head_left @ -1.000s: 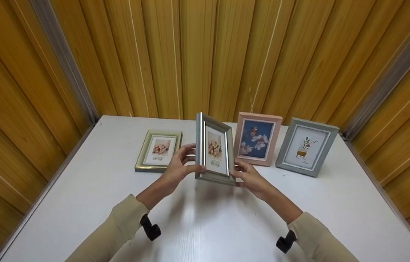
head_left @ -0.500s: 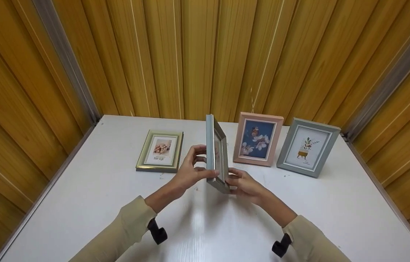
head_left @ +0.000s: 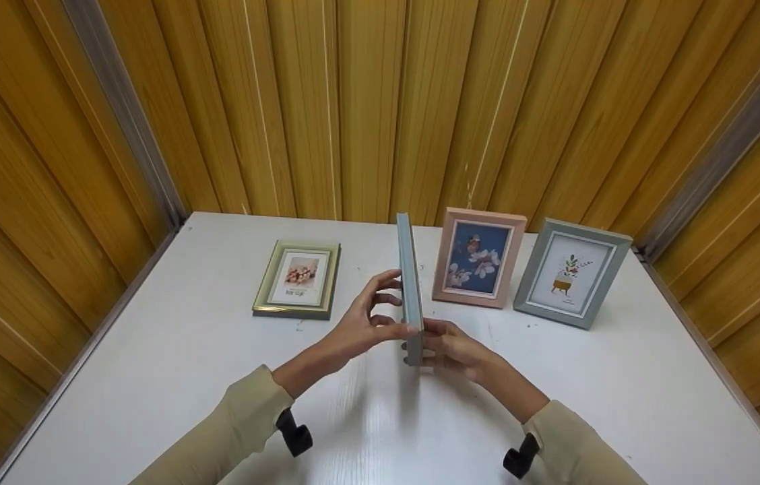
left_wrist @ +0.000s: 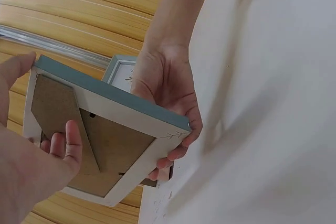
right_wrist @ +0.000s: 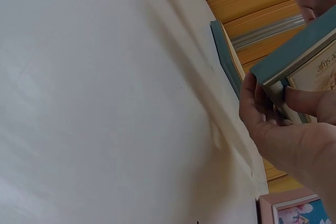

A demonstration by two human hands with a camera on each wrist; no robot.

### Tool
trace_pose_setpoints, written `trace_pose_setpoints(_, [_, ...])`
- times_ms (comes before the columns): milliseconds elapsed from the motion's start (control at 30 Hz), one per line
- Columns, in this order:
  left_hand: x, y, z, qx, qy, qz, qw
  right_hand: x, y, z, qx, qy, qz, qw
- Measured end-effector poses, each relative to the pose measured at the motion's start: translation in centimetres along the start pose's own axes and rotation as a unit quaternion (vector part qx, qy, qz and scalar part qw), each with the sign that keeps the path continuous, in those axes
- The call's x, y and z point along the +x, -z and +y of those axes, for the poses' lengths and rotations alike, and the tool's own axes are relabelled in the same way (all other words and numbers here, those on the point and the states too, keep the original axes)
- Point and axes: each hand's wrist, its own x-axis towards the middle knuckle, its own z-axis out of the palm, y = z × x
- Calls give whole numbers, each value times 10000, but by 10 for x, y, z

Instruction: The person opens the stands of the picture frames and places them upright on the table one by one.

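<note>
A picture frame point(head_left: 409, 283) with blue-grey sides is held edge-on above the table by both hands. My left hand point(head_left: 358, 331) has its thumb on the near edge and its other fingers toward the back. Seen from behind in the left wrist view, the frame has a pale back rim, a brown backing board point(left_wrist: 118, 142) and a brown easel leg point(left_wrist: 55, 103), with left fingertips over the leg. My right hand point(head_left: 459, 351) grips the lower end, thumb on the front beside the printed picture in the right wrist view and fingers curled underneath.
A gold-green picture frame point(head_left: 292, 312) lies face up on the white table point(head_left: 171, 350) at left. At right stand a pink frame point(head_left: 478, 259) with blossoms and a grey-green frame point(head_left: 562, 269) with a potted plant. Yellow wooden panels point(head_left: 366, 108) enclose the table.
The held frame has turned from showing its front to edge-on, its picture now hidden from the head view. Both hands turned with it, the left moving right. The other frames stayed put.
</note>
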Motion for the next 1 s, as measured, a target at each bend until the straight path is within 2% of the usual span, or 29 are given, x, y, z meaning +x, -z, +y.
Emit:
trace_pose_setpoints(133, [0, 0, -2, 22, -171, -199, 9997, -1, 0, 1, 296, 15, -58, 9995])
trace_pose_setpoints(267, [-1, -2, -4, 174, -266, -258, 9992, -2, 1, 3, 364, 97, -63, 9993])
trace_pose_setpoints(767, [1, -3, -11, 559, -469, -53, 9973, -3, 2, 4, 639, 170, -55, 9978])
trace_pose_setpoints(1000, [2, -1, -11, 747, -606, 9, 9954, -5, 2, 6, 564, 143, -15, 9983])
